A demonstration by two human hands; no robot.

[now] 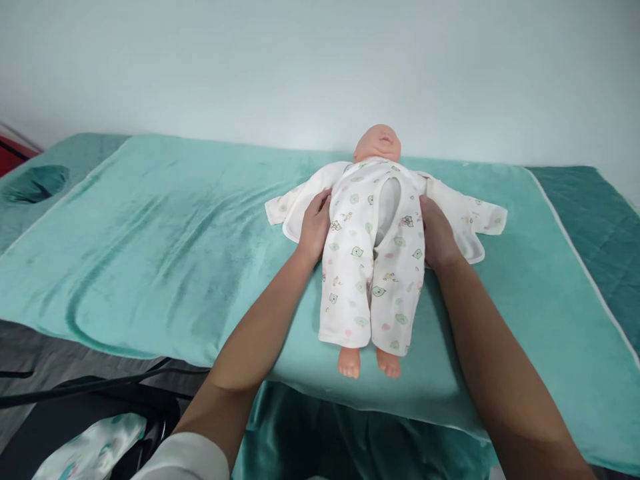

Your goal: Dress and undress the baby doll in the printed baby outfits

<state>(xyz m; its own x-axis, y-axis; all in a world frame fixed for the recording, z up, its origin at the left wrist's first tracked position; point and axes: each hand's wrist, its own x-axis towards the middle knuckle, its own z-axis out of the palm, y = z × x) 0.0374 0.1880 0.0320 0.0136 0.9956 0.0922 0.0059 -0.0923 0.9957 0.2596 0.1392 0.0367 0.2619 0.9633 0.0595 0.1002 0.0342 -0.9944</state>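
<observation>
Near mid-frame, our left hand point(316, 225) and right hand point(439, 232) flanked the baby doll's point(379, 143) open-crotch trousers point(349, 267), their grip impossible to tell, and uneven tugging risked twisting the waist.

Left fingers point(321, 201) and right fingers point(428, 208) flank the clothed doll point(356, 251).

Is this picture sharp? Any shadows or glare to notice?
Head view: the printed clothes on the baby doll look fairly sharp; head view: a soft shadow lies on the teal cover beside the right forearm; head view: the wall dims toward the upper right, without harsh glare.
</observation>
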